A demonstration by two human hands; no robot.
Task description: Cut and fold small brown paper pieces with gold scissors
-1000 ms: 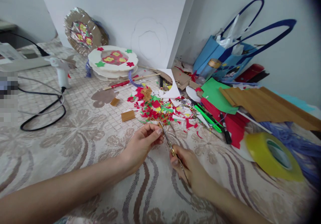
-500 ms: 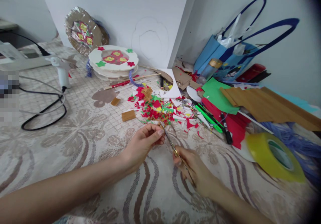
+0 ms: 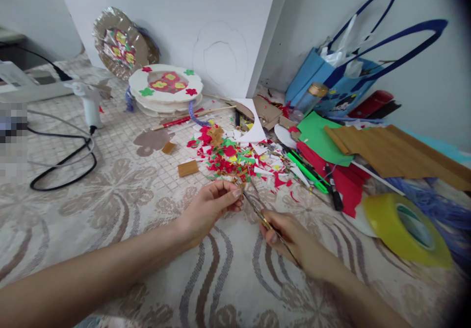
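Observation:
My right hand [image 3: 285, 235] is closed around a pair of scissors [image 3: 257, 212], whose narrow blades point up and left. Their tips reach the fingertips of my left hand [image 3: 215, 203]. Thumb and fingers of that hand pinch a small piece of brown paper [image 3: 239, 184], mostly hidden by the fingers and the blades. Just beyond both hands lies a heap of paper scraps [image 3: 235, 159] in red, white, green and yellow. Two small brown paper pieces lie left of the heap, the nearer one a rectangle [image 3: 188, 168].
A flower-decorated white round box [image 3: 165, 105] and a white glue gun [image 3: 90, 105] with its cable stand at left. To the right are a green sheet [image 3: 322, 139], a brown crepe paper roll [image 3: 390, 151], a yellow tape roll [image 3: 382, 220] and a blue bag [image 3: 309, 70].
My right hand and the scissors have shifted slightly to the right, away from my left hand. My left hand stays nearly in place, still pinching.

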